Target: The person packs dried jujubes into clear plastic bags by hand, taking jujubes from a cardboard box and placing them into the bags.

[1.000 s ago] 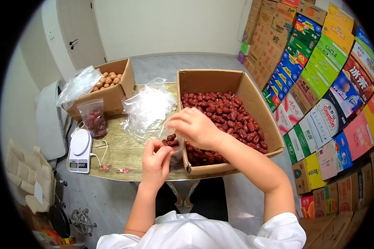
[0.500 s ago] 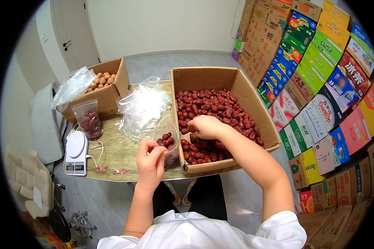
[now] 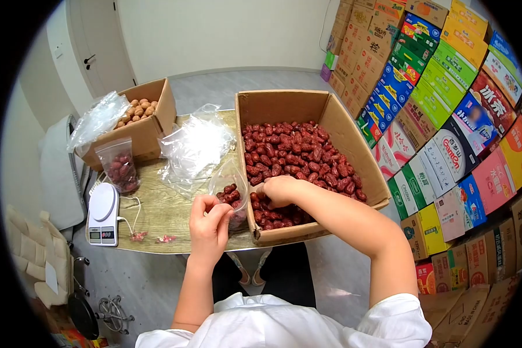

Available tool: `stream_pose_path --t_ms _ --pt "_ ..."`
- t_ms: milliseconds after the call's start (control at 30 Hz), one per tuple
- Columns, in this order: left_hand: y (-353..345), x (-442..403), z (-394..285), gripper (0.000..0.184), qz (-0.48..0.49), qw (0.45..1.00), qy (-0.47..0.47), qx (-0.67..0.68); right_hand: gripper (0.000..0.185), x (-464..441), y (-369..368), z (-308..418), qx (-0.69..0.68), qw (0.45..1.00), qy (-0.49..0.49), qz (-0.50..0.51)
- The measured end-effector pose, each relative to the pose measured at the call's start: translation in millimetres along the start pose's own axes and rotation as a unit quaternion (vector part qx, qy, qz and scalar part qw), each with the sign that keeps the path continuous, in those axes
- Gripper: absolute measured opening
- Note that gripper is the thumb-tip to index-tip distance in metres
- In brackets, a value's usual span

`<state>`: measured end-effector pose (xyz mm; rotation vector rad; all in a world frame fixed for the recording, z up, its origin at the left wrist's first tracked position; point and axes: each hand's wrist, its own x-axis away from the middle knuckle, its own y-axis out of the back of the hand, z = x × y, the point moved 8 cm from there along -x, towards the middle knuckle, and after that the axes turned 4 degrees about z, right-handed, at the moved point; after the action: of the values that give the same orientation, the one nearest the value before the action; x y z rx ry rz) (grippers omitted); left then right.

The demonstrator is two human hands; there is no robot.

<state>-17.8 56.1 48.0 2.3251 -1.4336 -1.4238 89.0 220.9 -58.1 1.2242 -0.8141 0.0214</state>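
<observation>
OK, L hand (image 3: 209, 223) pinching bag (image 3: 233, 199) btwn it & R hand (image 3: 281, 190), latter among boxed dates (image 3: 301, 152), grip unclear

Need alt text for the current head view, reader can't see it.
A person's left hand holds a clear bag of red dates; the right hand is down among more dates in a cardboard box. On the table at left sit a white scale, another bag of dates, clear plastic and a smaller box of walnuts.
</observation>
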Motion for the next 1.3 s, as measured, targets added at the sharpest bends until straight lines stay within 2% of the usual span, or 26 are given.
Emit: stream_pose_path --t_ms 167,333,467,667,733,867,967,1067,1100,1133,1200,1233,1300 --pt "0 0 0 0.007 0.003 1.000 0.001 0.000 0.046 7 4 5 0.000 1.000 0.022 0.011" --pt "1 0 0 0.013 0.006 1.000 0.008 -0.008 0.052 1 3 10 -0.058 0.994 0.096 -0.005" --pt "0 0 1 0.012 0.003 1.000 0.008 -0.004 0.057 2 4 10 -0.036 0.997 0.074 0.002" --pt "-2 -1 0 0.012 0.007 1.000 0.012 -0.005 0.050 3 7 9 0.024 0.999 0.041 0.003" --pt "-2 -1 1 0.013 0.006 1.000 0.011 -0.006 0.045 3 19 5 0.014 0.998 0.030 -0.050" --pt "0 -2 0 0.014 0.003 1.000 0.013 -0.009 0.032 28 65 -17 -0.032 0.954 -0.010 -0.297" --pt "0 -2 -2 0.015 -0.001 1.000 0.002 -0.006 0.029 44 80 -28 -0.108 0.929 -0.047 -0.351" --pt "2 -3 -6 0.015 -0.004 1.000 -0.002 -0.012 0.028 79 105 -24 -0.215 0.834 0.001 -0.509" --pt "3 -3 -7 0.015 -0.008 1.000 -0.001 -0.015 0.030 88 114 -18 -0.207 0.792 0.061 -0.571" --pt "2 -3 -8 0.015 -0.005 1.000 -0.001 -0.012 0.030 88 115 -14 -0.206 0.792 0.066 -0.571" --pt "2 -3 -7 0.015 -0.005 1.000 0.000 -0.012 0.031 86 113 0 -0.366 0.750 0.192 -0.517" --pt "1 -2 -7 0.015 -0.003 1.000 -0.006 -0.015 0.032 86 111 9 -0.385 0.739 0.222 -0.506" --pt "1 -2 -7 0.015 -0.003 1.000 -0.012 -0.019 0.029 83 109 27 -0.372 0.752 0.277 -0.468"
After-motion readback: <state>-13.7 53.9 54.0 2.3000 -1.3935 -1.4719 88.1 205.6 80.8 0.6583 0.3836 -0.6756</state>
